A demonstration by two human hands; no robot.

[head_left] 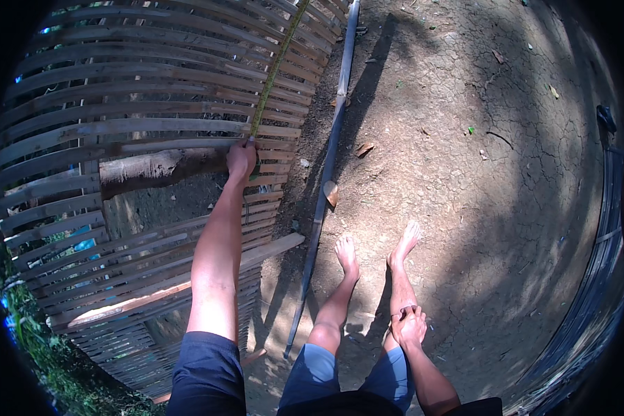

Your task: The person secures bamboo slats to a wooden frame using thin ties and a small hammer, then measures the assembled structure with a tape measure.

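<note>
My left hand [241, 161] reaches forward to the slatted bamboo panel [152, 125]. Its fingers are closed on the lower end of a yellow measuring tape [273, 73], which runs up across the slats to the top of the view. Something dark green shows beside that hand, partly hidden by it. Down by my right knee, my right hand [410, 327] rests against the leg with its fingers curled. A small pale edge shows at its fingertips; what it belongs to is too small to tell.
A thick log piece [163, 168] lies at a gap in the slats. One wider board [256, 253] crosses the panel's near part. A long bamboo pole [333, 139] lies on cracked earth between the panel and my bare feet. Dark slatted material [596, 277] curves along the right.
</note>
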